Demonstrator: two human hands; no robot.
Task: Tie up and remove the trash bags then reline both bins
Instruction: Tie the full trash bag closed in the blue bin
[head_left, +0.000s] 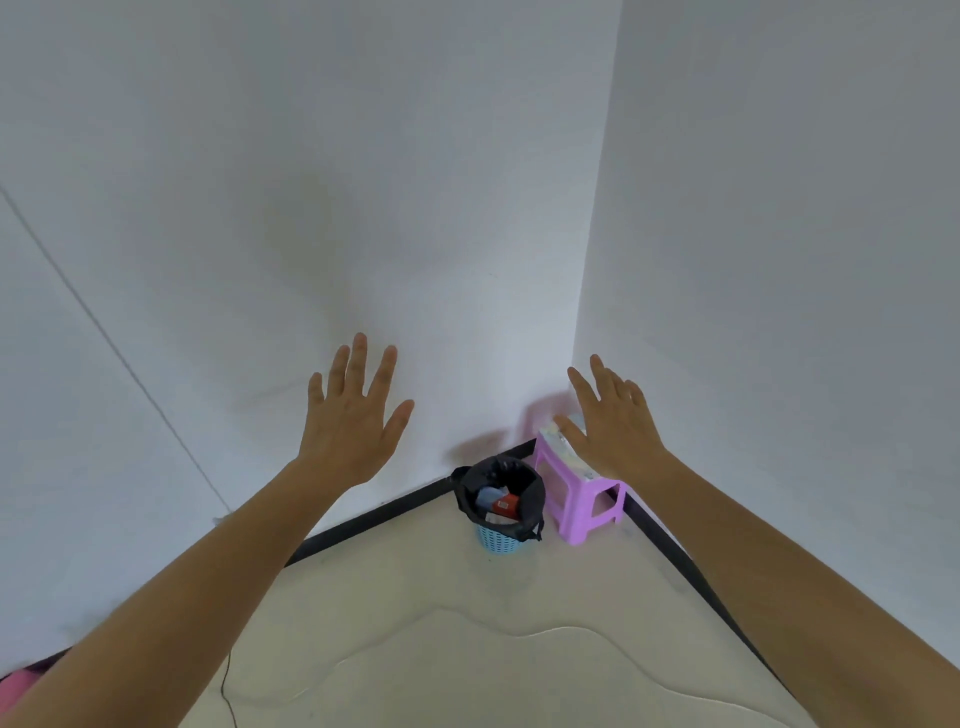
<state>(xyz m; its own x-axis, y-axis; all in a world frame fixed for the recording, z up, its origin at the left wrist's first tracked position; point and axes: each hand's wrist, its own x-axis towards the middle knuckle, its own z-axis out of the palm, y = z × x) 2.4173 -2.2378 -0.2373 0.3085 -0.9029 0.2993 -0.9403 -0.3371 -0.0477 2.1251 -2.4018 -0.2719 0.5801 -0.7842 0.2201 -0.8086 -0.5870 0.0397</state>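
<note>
A small blue woven bin (497, 538) stands on the floor in the room's corner, lined with a black trash bag (531, 499) that folds over its rim. Inside the bag lie bits of rubbish, among them a red carton (506, 504). My left hand (353, 415) is stretched out in the air to the left of and above the bin, fingers spread, holding nothing. My right hand (613, 421) is stretched out in front of the purple stool, fingers apart and empty. Only one bin is in view.
A purple plastic stool (582, 499) stands right of the bin against the corner, with a pale patterned item on its top. White walls meet behind them above a black skirting (374, 514). The beige floor (467, 649) spreads toward me. Something pink (15, 680) shows at bottom left.
</note>
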